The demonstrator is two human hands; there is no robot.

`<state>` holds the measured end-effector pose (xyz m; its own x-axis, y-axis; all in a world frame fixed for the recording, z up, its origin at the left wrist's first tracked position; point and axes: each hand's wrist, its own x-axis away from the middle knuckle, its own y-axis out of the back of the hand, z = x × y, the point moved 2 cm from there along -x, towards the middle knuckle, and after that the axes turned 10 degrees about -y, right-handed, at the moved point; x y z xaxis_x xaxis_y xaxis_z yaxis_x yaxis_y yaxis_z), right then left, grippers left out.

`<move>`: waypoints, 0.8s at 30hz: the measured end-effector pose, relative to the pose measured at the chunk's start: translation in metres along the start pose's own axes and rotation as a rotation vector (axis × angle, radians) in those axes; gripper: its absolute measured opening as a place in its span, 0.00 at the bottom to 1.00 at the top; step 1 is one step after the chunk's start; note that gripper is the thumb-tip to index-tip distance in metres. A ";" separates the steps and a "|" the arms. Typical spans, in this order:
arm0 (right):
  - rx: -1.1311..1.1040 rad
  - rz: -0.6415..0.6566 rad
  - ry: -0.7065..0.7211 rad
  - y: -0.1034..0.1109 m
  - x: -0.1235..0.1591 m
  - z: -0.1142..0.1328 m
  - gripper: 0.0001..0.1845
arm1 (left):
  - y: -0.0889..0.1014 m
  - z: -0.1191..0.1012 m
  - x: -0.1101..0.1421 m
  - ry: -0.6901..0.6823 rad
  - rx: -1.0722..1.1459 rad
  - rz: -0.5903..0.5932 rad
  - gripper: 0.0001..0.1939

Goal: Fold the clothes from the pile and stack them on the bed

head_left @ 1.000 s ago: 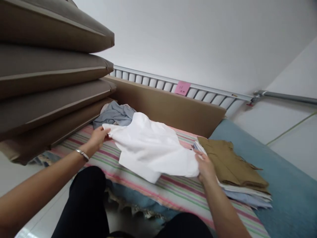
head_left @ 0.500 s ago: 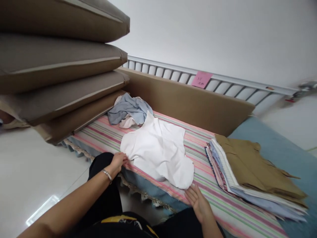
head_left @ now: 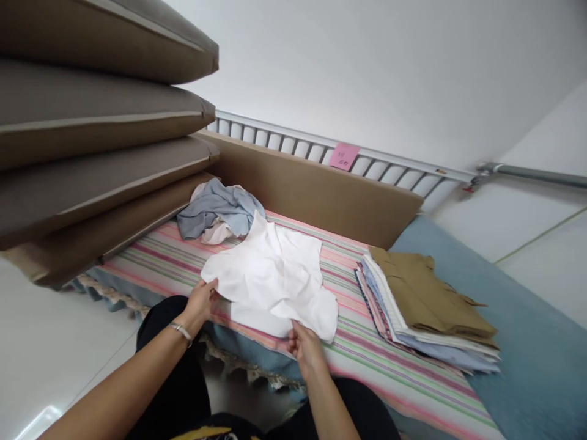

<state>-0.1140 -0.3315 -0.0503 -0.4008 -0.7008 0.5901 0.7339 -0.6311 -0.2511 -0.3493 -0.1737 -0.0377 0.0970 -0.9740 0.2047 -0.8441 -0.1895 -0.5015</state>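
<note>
White garment, pointed corner toward board, long axis unclear

From here I see 1 plain white cloth garment lying spread out, softly creased, on the multicoloured striped fabric sheet.

A striped sheet is spread over a blue cover, whose plain fabric is left exposed at the right and whose ruffled trim is hung along the front edge. On the stripes, a white top is laid out loosely wrinkled near the front, with crumpled clothes in blue-grey and pale pink heaped just behind it to the left. At the right, folded clothes are stacked across the sheet's border, and brown cushions are piled at the left end.
</note>
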 end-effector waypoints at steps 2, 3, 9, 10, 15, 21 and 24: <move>0.090 -0.011 0.038 0.007 0.002 0.000 0.23 | 0.003 -0.011 -0.001 -0.111 0.005 0.061 0.11; 0.133 -0.027 0.026 0.010 0.003 -0.004 0.23 | 0.007 -0.013 -0.001 -0.145 -0.017 0.071 0.11; 0.207 -0.052 -0.265 0.034 -0.005 -0.038 0.19 | 0.036 0.008 0.003 -0.071 -0.256 0.000 0.10; 0.182 -0.059 -0.234 0.041 -0.007 -0.036 0.20 | 0.037 0.012 0.003 -0.055 -0.265 0.054 0.11; -0.167 -0.109 -0.003 0.078 -0.012 -0.001 0.29 | 0.032 0.018 0.001 0.051 -0.274 0.113 0.15; -0.203 -0.188 0.092 0.088 -0.039 0.031 0.29 | 0.021 0.008 -0.003 -0.062 -0.185 0.019 0.06; 0.002 -0.337 0.233 0.088 -0.061 0.044 0.29 | 0.022 0.003 0.000 -0.036 -0.244 0.032 0.03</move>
<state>-0.0007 -0.3300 -0.0748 -0.7320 -0.5117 0.4498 0.5414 -0.8377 -0.0719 -0.3662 -0.1777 -0.0510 0.0833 -0.9837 0.1596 -0.9491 -0.1271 -0.2881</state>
